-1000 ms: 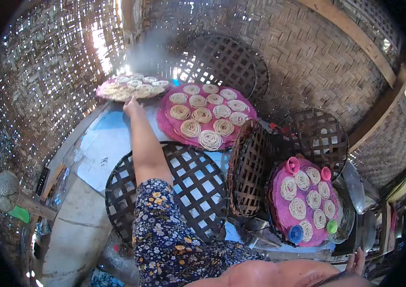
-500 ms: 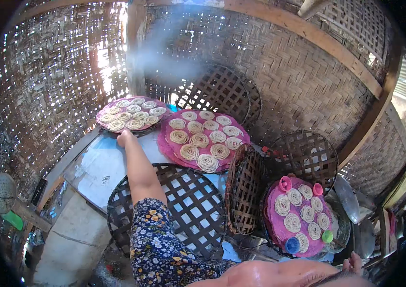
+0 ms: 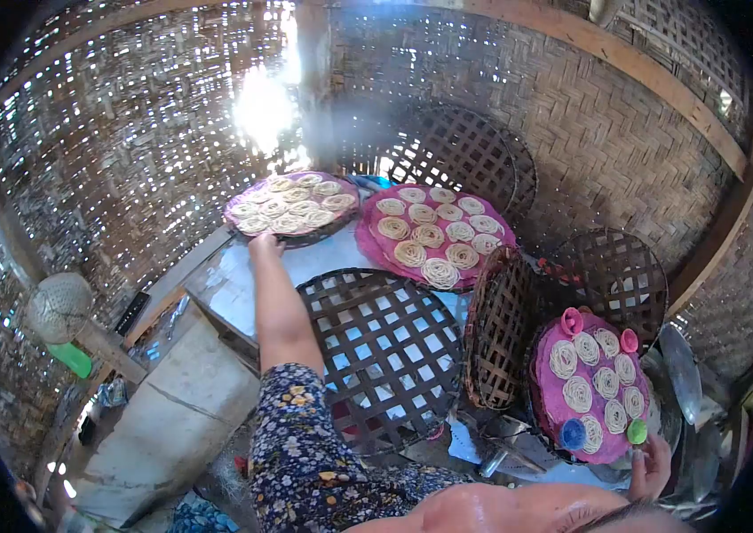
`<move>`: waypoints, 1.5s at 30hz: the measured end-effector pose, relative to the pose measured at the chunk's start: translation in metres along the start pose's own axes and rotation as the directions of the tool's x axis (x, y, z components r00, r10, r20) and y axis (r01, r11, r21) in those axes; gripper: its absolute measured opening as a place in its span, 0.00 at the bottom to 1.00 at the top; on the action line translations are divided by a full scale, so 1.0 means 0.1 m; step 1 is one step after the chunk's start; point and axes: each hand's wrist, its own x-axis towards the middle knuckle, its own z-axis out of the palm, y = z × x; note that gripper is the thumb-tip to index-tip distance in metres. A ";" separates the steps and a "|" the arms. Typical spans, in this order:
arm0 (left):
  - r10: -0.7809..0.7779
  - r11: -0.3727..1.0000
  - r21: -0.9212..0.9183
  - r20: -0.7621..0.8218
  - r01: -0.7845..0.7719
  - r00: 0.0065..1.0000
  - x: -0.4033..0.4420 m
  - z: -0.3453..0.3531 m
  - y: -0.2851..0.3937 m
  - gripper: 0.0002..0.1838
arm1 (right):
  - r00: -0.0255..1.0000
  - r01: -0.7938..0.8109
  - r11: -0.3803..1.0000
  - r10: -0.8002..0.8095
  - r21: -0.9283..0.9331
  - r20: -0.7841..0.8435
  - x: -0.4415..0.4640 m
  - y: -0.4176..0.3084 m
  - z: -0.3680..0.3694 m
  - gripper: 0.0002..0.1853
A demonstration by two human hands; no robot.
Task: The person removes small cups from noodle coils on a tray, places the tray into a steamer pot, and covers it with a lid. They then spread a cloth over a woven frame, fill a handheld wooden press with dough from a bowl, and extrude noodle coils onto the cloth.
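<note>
My left hand (image 3: 265, 247) is stretched out at the far left, its fingers closed on the near rim of a round tray (image 3: 233, 216) with a pink cloth and several coiled noodle nests. My right hand (image 3: 652, 466) is at the lower right, fingers apart and nothing visible in it. It is beside the near edge of another pink-covered tray (image 3: 550, 391), close to a small green cup (image 3: 637, 432). That tray carries noodle nests, a blue cup (image 3: 573, 434) and two pink cups. A third pink tray (image 3: 375, 250) of nests lies between them.
An open-weave basket tray (image 3: 376, 346) lies in front of me. Another basket (image 3: 496, 329) stands on edge to its right. More woven trays (image 3: 470, 155) lean at the back wall. At the left, a rounded woven strainer (image 3: 60, 307) is near a green object (image 3: 71, 360).
The view has shifted, moving the scene rightward. My right hand has come up to the edge of the right-hand tray. My left hand remains at the far tray's rim.
</note>
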 end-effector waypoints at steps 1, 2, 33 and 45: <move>-0.001 1.000 0.026 -0.088 0.003 0.996 0.11 -0.02 -0.12 0.25 | 0.999 -0.004 0.999 0.006 -0.032 0.050 0.04 -0.06 0.03 0.22; 0.048 0.999 0.012 -0.214 -0.046 0.976 -0.72 0.12 0.05 0.19 | 0.999 0.031 0.999 -0.031 0.013 0.034 0.03 0.01 0.10 0.21; -0.169 -0.376 0.256 0.926 -0.891 0.337 -1.01 0.54 0.22 0.17 | 0.624 -0.690 0.169 0.632 0.704 0.460 -0.53 -2.14 2.91 0.22; 0.032 -0.468 0.434 0.879 -0.770 0.476 -0.85 1.02 -0.36 0.17 | 0.850 -0.311 0.267 0.507 0.912 0.142 -0.41 -2.94 2.37 0.20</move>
